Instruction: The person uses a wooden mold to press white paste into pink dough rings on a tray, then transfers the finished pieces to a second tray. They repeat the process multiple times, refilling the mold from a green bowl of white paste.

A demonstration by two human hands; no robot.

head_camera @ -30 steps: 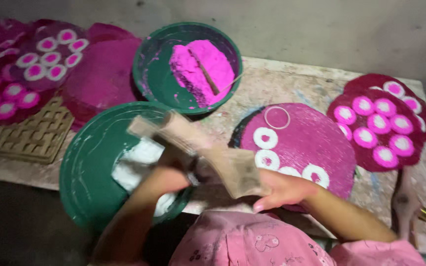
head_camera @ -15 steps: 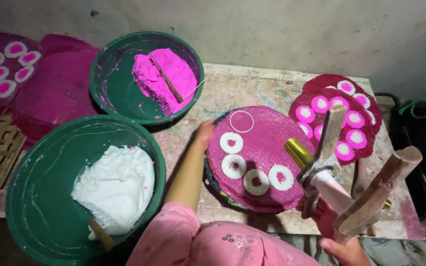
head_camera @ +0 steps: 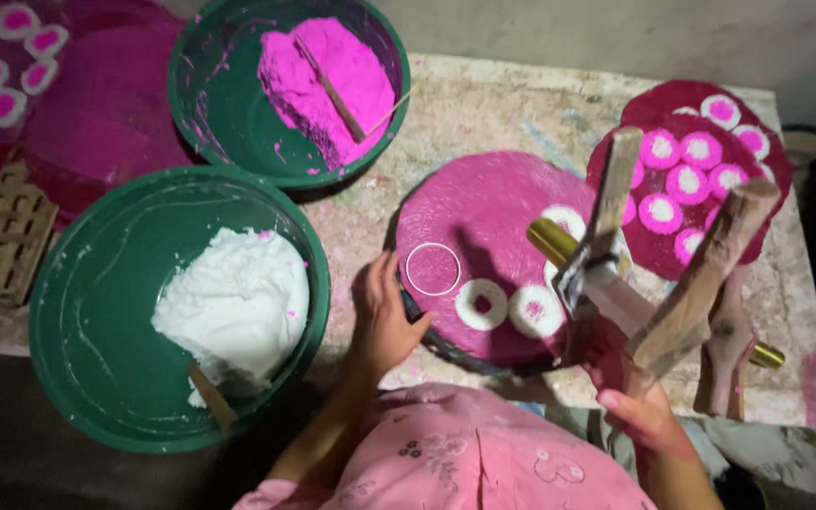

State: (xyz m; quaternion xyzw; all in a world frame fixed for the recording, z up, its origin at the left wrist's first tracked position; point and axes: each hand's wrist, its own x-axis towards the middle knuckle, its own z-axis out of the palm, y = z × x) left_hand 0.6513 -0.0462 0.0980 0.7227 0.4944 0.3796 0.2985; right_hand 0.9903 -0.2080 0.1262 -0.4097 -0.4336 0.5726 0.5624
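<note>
- Wooden press tool [head_camera: 682, 283], two-handled with brass tube, held up at near right over pink round tray [head_camera: 484, 203].
- right hand [head_camera: 639, 401] clenched around its handles.
- left hand [head_camera: 382, 321] fingers spread, resting on tray's left rim.
- green basin [head_camera: 77, 312] of white paste left; pink paste basin [head_camera: 229, 104] far.

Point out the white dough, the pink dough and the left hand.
white dough [head_camera: 235, 304], head view, middle of the mound
pink dough [head_camera: 318, 80], head view, top of the heap
left hand [head_camera: 382, 326], head view, back of the hand
</note>
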